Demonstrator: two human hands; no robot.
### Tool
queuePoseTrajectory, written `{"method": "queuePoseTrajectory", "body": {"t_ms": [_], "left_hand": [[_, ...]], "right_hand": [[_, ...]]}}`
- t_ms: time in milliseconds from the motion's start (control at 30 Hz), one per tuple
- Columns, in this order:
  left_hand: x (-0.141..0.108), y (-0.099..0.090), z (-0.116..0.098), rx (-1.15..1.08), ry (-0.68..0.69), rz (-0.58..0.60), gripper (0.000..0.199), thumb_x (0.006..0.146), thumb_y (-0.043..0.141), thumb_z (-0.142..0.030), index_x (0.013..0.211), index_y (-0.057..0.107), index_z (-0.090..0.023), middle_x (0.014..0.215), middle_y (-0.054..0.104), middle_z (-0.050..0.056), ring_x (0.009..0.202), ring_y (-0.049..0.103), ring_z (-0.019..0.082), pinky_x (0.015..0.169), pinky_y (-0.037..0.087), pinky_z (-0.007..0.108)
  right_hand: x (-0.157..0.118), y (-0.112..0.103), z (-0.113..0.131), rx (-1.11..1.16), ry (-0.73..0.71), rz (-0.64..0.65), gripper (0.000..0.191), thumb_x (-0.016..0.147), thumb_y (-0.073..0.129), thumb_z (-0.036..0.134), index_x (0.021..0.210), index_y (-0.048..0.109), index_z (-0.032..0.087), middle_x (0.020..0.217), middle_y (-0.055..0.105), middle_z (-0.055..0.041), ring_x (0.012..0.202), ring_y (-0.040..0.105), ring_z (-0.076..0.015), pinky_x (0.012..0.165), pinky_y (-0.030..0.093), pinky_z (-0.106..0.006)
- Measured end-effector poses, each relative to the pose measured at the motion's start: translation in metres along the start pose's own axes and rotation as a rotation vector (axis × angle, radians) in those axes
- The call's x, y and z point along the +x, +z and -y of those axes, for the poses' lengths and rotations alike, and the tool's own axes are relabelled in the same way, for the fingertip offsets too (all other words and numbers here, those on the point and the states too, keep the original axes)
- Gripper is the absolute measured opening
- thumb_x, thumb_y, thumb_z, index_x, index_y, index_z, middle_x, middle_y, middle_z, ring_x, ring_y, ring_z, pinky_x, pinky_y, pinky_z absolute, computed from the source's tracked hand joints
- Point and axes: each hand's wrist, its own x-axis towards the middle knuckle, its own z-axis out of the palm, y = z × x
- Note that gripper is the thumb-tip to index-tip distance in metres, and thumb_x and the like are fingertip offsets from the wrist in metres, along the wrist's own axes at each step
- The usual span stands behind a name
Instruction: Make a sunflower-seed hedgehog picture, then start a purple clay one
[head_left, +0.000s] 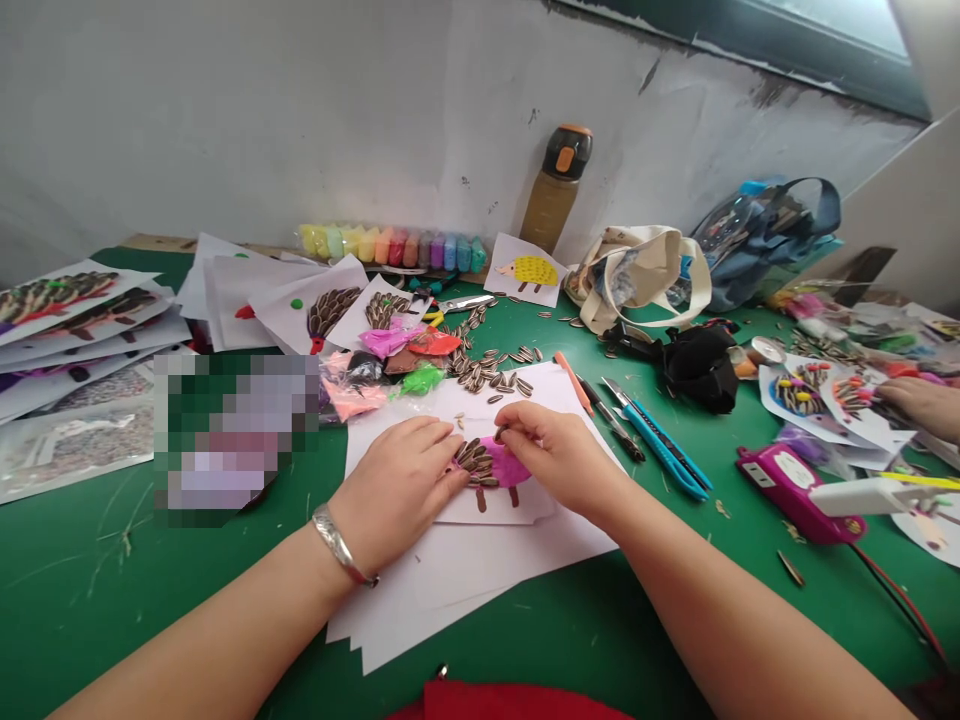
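On a stack of white paper (420, 590) lies a card with a purple-pink clay shape (511, 466) on two short brown legs. Striped sunflower seeds (475, 464) cover the left part of the clay. My left hand (405, 480) rests flat on the paper, fingers stretched along the card's left side and partly hiding it. At the upper right of the clay, my right hand (551, 450) pinches a sunflower seed between thumb and index finger; the fingers cover most of it. Just above both hands is a loose pile of sunflower seeds (487, 370).
Clay packets (409, 350) lie behind my left hand. Right of the paper are a pen (621, 432), a blue utility knife (667, 450) and a magenta glue-gun-like device (799, 490). A bottle (555, 190) leans against the wall. Another person's hand (926, 400) is at far right.
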Motion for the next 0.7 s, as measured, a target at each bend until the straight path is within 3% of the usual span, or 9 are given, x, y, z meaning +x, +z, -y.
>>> {"method": "queuePoseTrajectory", "body": {"t_ms": [267, 433, 700], "left_hand": [[-0.001, 0.002, 0.0, 0.049, -0.015, -0.006, 0.028, 0.096, 0.052, -0.037, 0.11, 0.063, -0.015, 0.116, 0.062, 0.014, 0.107, 0.056, 0.03, 0.094, 0.047, 0.048], [-0.002, 0.003, 0.0, 0.07, -0.025, -0.006, 0.031, 0.095, 0.054, -0.036, 0.116, 0.061, -0.015, 0.12, 0.062, 0.014, 0.111, 0.055, 0.031, 0.096, 0.046, 0.048], [-0.003, 0.001, -0.006, 0.065, -0.044, 0.011, 0.024, 0.092, 0.058, -0.035, 0.108, 0.063, -0.017, 0.113, 0.062, 0.013, 0.103, 0.056, 0.029, 0.089, 0.047, 0.045]], "right_hand": [[0.005, 0.005, -0.005, -0.187, -0.179, -0.037, 0.016, 0.09, 0.05, 0.012, 0.091, 0.064, 0.019, 0.088, 0.065, -0.0046, 0.084, 0.058, -0.0178, 0.077, 0.044, -0.029], [0.007, 0.008, -0.009, -0.164, -0.165, -0.038, 0.019, 0.089, 0.053, 0.01, 0.091, 0.069, 0.02, 0.086, 0.069, -0.0038, 0.083, 0.061, -0.0174, 0.076, 0.046, -0.029], [0.007, 0.011, -0.011, -0.208, -0.165, -0.026, 0.018, 0.091, 0.055, 0.014, 0.094, 0.071, 0.02, 0.088, 0.071, -0.0043, 0.084, 0.063, -0.0186, 0.076, 0.046, -0.029]]}}
